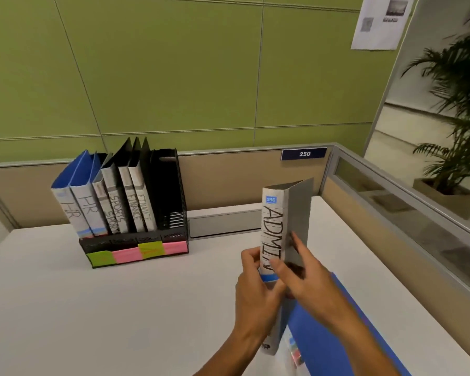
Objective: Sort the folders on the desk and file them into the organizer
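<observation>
Both hands, left hand (251,280) and right hand (300,270), pinch the upright ADMIN folder (278,226) low on its spine; stiff, light, best gripped there.

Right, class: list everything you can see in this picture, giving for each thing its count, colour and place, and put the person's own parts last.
Organizer: one, black, back left of the desk.
Filed folders: six; two blue marked HR, four black marked SPORTS and FINANCE, upright in the organizer.
Sticky notes: four, green and pink, on the organizer's front.
ADMIN folder: one, grey, held upright.
Blue folder: one, lying on the desk at the right.
Desk: one, white.
Number plate: one, dark blue, reads 250, on the partition.
Paper sheet: one, white, on the green wall.
Plant: one, green, far right.
Left hand: grip on the ADMIN spine.
Right hand: grip on its cover.
</observation>
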Tool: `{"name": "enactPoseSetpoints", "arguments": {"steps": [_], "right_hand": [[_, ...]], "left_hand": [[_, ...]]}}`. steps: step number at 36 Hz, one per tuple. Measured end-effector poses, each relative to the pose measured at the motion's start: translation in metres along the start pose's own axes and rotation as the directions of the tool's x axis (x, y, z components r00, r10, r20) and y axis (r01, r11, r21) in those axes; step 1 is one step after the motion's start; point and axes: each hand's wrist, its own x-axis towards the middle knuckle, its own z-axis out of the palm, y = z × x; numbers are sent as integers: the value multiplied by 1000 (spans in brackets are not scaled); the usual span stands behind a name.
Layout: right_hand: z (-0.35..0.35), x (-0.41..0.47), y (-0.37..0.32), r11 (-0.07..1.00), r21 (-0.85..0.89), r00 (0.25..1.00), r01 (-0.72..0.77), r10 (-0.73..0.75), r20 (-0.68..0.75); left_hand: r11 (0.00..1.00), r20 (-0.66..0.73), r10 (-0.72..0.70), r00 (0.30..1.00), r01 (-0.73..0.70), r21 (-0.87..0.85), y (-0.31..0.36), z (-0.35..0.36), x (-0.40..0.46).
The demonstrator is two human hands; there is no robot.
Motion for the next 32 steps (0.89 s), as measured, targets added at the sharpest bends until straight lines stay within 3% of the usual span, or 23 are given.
{"name": "enactPoseSetpoints", "arguments": {"steps": [7,13,17,24,28,32], "right_hand": [[45,20,-39,994,-74,997,79,-80,-7],[88,35,-41,994,-110,995,-2,-9,-96],[112,42,-40,997,-71,989,-17,6,-149],[131,57,-50,1000,10,980,-30,31,-197],[138,66,-56,1000,-17,979,-18,14,-203],[148,75,-68,1000,-27,975,12,-18,-221]], "left_hand": [[998,-89,19,996,-13,69,-2,-31,12],[998,-137,-58,989,61,18,-21,-58,8],[998,-136,-26,990,32,47,-37,-78,9],[994,67,1,998,-8,105,-55,-127,27],[966,72,22,997,-40,257,-83,-172,51],[865,49,44,998,-63,499,-131,-216,90]]}}
